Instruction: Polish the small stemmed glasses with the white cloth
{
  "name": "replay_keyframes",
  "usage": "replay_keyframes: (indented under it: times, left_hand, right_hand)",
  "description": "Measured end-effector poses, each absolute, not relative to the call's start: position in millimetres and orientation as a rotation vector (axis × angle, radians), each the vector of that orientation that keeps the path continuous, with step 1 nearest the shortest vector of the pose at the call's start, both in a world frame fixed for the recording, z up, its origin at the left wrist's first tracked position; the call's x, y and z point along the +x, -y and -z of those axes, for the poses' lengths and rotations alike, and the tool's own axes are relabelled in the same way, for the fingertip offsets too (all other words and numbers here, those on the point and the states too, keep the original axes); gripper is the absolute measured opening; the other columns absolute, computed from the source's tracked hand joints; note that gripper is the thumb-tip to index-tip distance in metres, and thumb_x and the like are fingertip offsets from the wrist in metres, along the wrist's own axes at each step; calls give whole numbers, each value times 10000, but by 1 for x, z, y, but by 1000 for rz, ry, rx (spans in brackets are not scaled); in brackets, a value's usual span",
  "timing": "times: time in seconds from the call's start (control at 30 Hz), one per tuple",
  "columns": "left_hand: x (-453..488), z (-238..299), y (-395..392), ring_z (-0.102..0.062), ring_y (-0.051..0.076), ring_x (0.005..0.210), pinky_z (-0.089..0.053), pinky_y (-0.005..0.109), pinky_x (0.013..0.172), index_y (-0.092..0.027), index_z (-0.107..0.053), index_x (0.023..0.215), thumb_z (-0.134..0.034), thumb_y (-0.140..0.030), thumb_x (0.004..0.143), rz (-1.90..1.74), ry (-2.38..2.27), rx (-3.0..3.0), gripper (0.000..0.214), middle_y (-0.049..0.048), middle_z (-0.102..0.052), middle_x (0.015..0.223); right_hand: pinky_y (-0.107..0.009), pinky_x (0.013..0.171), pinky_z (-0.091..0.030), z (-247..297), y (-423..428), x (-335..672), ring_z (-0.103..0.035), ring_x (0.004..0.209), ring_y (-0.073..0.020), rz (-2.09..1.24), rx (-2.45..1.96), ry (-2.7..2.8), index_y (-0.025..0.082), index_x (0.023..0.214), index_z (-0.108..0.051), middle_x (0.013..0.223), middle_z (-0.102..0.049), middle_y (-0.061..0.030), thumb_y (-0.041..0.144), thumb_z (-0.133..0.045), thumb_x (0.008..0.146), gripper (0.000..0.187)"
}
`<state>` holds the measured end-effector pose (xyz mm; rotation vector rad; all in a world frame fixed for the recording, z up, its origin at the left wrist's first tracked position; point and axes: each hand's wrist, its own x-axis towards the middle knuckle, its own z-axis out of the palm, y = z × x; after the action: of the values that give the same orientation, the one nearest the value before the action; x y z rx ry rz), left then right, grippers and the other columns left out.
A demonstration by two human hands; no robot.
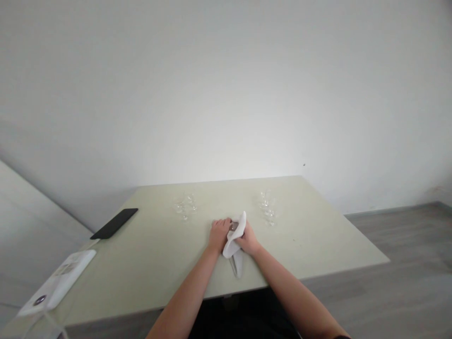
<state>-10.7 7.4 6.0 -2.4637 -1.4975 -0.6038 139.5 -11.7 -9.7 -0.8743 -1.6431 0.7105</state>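
Observation:
My right hand [248, 240] is closed round a white cloth [233, 246], whose loose end hangs down towards the table's front edge. Close beside it, my left hand [219, 233] has its fingers curled over something mostly hidden. Between the two hands a small brownish, shiny patch [233, 226] shows next to the cloth; its kind cannot be made out. Beyond my left hand stands a group of clear, glass-like pieces [186, 205]. A second group of clear, glass-like pieces [267, 208] is behind and to the right of my right hand.
The pale table [158, 254] meets a white wall [226, 94] at the back. At its left edge lie a flat black object [115, 223] and a white box-like device [58, 282] with a cable. Grey floor [399, 240] shows to the right.

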Motion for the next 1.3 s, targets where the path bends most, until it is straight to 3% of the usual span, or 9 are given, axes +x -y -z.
replay_keyframes:
  times: [0.23, 0.37, 0.47, 0.57, 0.77, 1.0, 1.1, 1.2, 1.3]
  left_hand:
    - [-10, 1, -17, -601, 259, 917, -424, 389, 831, -149, -577, 1147, -491, -168, 885, 691, 1507, -2435, 276, 116, -668, 948]
    - [-11, -2, -13, -576, 257, 954, -422, 408, 888, -178, -589, 1123, -483, -154, 883, 791, 1390, -2457, 263, 105, -652, 979]
    - [-12, -4, -10, -561, 253, 1013, -383, 435, 985, -188, -571, 1171, -478, -142, 881, 847, 1242, -2523, 308, 98, -644, 1028]
    - [-13, -5, -9, -571, 253, 998, -381, 442, 999, -179, -578, 1169, -462, -129, 882, 847, 1250, -2510, 314, 100, -653, 1001]
    - [-16, -5, -12, -592, 265, 886, -442, 403, 863, -139, -611, 1104, -482, -175, 885, 844, 1377, -2468, 257, 107, -663, 898]
    - [-17, -4, -16, -602, 261, 879, -436, 406, 875, -132, -607, 1112, -482, -151, 858, 850, 1444, -2434, 284, 110, -667, 889]
    - [-18, -3, -17, -606, 246, 918, -437, 379, 884, -147, -597, 1112, -471, -105, 831, 891, 1519, -2445, 311, 103, -671, 930]
    - [-22, -1, -19, -611, 234, 956, -433, 357, 900, -163, -570, 1143, -491, -82, 798, 959, 1647, -2438, 364, 92, -673, 989]
    - [-25, 0, -20, -621, 240, 952, -441, 358, 891, -165, -520, 1208, -535, -122, 795, 1107, 1825, -2375, 416, 94, -680, 1004]
  right_hand:
    - [-412, 1046, -377, 1, 17, 140, -465, 1217, -265, -576, -846, 1710, 220, 1083, -635, 1234, -490, -106, 115, -611, 709, 390]
    - [-356, 775, -515, 15, 3, 142, -599, 851, -231, -763, -1006, 1393, 179, 982, -599, 892, -617, -60, 239, -569, 759, 233]
    - [-308, 604, -502, 22, -4, 143, -574, 669, -205, -911, -1111, 1212, 183, 781, -569, 705, -591, -32, 358, -494, 842, 200]
    - [-336, 702, -520, 20, -1, 142, -595, 751, -218, -872, -1038, 1315, 175, 862, -603, 794, -627, -47, 330, -533, 826, 174]
    - [-415, 1012, -411, 0, 17, 140, -505, 1149, -264, -590, -786, 1687, 194, 1180, -583, 1183, -523, -129, 184, -629, 751, 431]
    - [-476, 1077, -323, -4, 18, 143, -383, 1289, -302, -390, -776, 1889, 227, 858, -718, 1384, -422, -89, 217, -702, 772, 88]
    - [-510, 1118, -256, -4, 19, 142, -266, 1369, -326, -267, -751, 1995, 219, 781, -712, 1439, -403, -54, 152, -673, 770, 78]
    - [-503, 1132, -258, -6, 21, 141, -226, 1403, -315, -229, -751, 1980, 229, 993, -692, 1461, -395, -66, 119, -607, 810, 229]
    - [-467, 1090, -355, -6, 24, 141, -378, 1334, -297, -333, -855, 1752, 230, 1373, -431, 1457, -383, -129, 206, -639, 827, 584]
